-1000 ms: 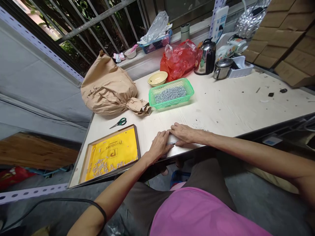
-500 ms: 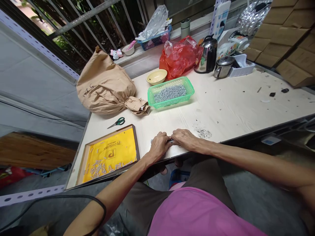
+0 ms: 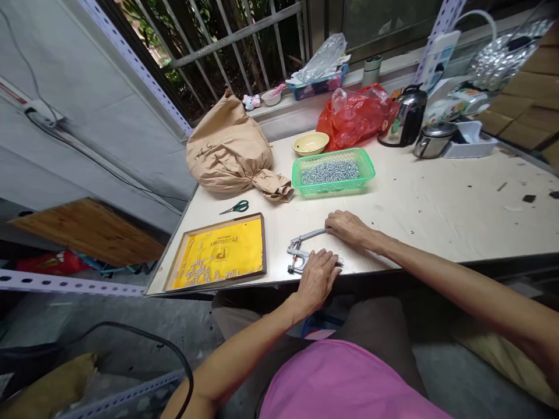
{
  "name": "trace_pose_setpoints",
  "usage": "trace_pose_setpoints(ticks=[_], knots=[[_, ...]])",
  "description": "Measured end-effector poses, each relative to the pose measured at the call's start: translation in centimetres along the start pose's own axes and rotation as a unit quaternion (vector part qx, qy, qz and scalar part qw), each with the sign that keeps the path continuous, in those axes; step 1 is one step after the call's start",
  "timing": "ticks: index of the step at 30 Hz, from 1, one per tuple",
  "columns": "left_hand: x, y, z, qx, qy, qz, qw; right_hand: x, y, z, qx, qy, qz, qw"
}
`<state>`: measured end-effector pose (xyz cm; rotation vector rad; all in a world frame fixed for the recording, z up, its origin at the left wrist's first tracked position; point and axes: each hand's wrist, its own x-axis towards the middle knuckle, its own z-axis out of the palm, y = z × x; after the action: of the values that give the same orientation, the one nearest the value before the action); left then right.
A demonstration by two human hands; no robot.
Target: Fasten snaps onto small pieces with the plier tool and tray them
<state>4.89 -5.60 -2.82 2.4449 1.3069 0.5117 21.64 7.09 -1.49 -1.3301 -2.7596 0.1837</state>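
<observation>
On the left, the shallow brown-rimmed tray with a bright yellow lining sits close to the tabletop's front edge, and its small pale rod-shaped pieces could scatter if an elbow jolted it. Further right, the silver-grey metal pliers with a spring near their head lie on the tabletop, handles spread; the left hand is closed over the lower handle, its underside hidden, and could slide toward the edge if pressed too hard. The right hand is curled narrowly around the upper handle's end; a slip there might pinch fingers between the handles. For room, only a modest gap separates tray and pliers on the left, the front edge runs just below the left hand, the light-green perforated plastic basket limits reach behind, and the pale wooden tabletop stretches broadly unobstructed to the right.
</observation>
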Motion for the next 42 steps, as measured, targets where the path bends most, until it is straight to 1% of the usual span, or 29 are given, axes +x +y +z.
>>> trace_pose_setpoints(ticks=[2, 4, 5, 6, 8, 9, 10, 12, 14, 17, 22, 24, 27, 29, 31, 32, 33, 34, 35, 36, 37, 38, 39, 40, 41, 42], knots=[[0.1, 0.2, -0.1, -0.01, -0.001, -0.009, 1.0, 1.2, -0.6, -0.4, -0.029, -0.002, 0.024, 0.999], [0.2, 0.1, -0.2, -0.018, -0.002, -0.001, 1.0, 2.0, -2.4, -1.1, -0.061, -0.001, 0.021, 0.998], [0.2, 0.0, -0.1, -0.023, -0.001, 0.004, 1.0, 2.3, -3.8, -1.4, -0.07, 0.0, -0.007, 0.998], [0.1, -0.1, 0.0, -0.027, 0.0, 0.006, 1.0, 2.4, -5.3, -1.6, -0.07, 0.003, -0.052, 0.996], [-0.3, -0.3, 0.5, -0.032, -0.001, -0.006, 0.999, 2.6, -8.5, -1.7, -0.051, 0.005, -0.166, 0.985], [-0.6, -0.4, 0.8, -0.031, -0.003, -0.017, 0.999, 2.6, -9.9, -1.5, -0.045, 0.002, -0.21, 0.977], [-0.9, -0.4, 1.2, -0.03, -0.005, -0.027, 0.999, 2.5, -11.1, -1.3, -0.043, -0.003, -0.242, 0.969], [-1.4, -0.6, 2.1, -0.029, -0.006, -0.037, 0.999, 2.6, -12.5, -0.5, -0.048, -0.018, -0.276, 0.96], [-1.7, -0.9, 2.8, -0.032, -0.006, -0.032, 0.999, 2.8, -12.7, 0.4, -0.049, -0.028, -0.294, 0.954], [-1.7, -1.3, 3.3, -0.017, -0.014, -0.014, 1.0, 3.0, -12.0, 1.4, -0.023, -0.016, -0.314, 0.949], [-1.9, -1.2, 3.2, 0.005, -0.03, 0.002, 1.0, 2.2, -11.1, 2.2, 0.074, -0.02, -0.319, 0.944], [-2.0, -1.0, 2.7, -0.004, -0.036, 0.006, 0.999, 2.2, -11.1, 2.7, 0.113, -0.038, -0.306, 0.944], [-1.9, -0.8, 1.8, -0.002, -0.037, 0.03, 0.999, 3.2, -11.5, 3.4, 0.21, -0.048, -0.256, 0.942], [-1.8, -0.6, 1.2, 0.012, -0.027, 0.055, 0.998, 4.3, -12.2, 3.1, 0.268, -0.023, -0.233, 0.935], [-1.9, -0.6, 0.7, 0.024, -0.009, 0.083, 0.996, 5.5, -12.9, 1.6, 0.292, 0.04, -0.23, 0.927], [-2.1, -0.8, 0.3, 0.031, 0.005, 0.091, 0.995, 6.0, -13.1, 0.3, 0.295, 0.087, -0.227, 0.924], [-2.5, -1.3, -0.3, 0.04, 0.023, 0.092, 0.995, 6.4, -13.0, -1.3, 0.29, 0.147, -0.22, 0.92], [-3.0, -2.1, -1.0, 0.052, 0.05, 0.08, 0.994, 6.8, -12.5, -3.0, 0.278, 0.216, -0.208, 0.913], [-3.7, -3.1, -2.0, 0.066, 0.082, 0.051, 0.993, 7.2, -11.6, -4.9, 0.251, 0.282, -0.189, 0.907], [-4.6, -4.5, -3.3, 0.082, 0.115, 0.012, 0.99, 7.5, -10.2, -6.6, 0.21, 0.344, -0.167, 0.9], [-5.6, -6.1, -4.8, 0.098, 0.154, -0.05, 0.982, 7.8, -8.5, -8.2, 0.166, 0.394, -0.142, 0.893], [-6.7, -8.0, -6.5, 0.118, 0.178, -0.119, 0.97, 8.1, -6.5, -9.4, 0.127, 0.421, -0.11, 0.892], [-7.9, -10.0, -8.4, 0.144, 0.185, -0.181, 0.955, 8.2, -4.4, -10.2, 0.093, 0.421, -0.074, 0.899], [-9.1, -12.0, -10.2, 0.175, 0.183, -0.236, 0.938, 8.3, -2.4, -10.5, 0.06, 0.398, -0.037, 0.915], [-10.3, -13.9, -12.0, 0.205, 0.172, -0.281, 0.922, 8.1, -0.8, -10.5, 0.026, 0.355, -0.001, 0.934], [-11.4, -15.7, -13.5, 0.23, 0.147, -0.313, 0.91, 7.8, 0.5, -10.0, 0.002, 0.322, 0.029, 0.946]])
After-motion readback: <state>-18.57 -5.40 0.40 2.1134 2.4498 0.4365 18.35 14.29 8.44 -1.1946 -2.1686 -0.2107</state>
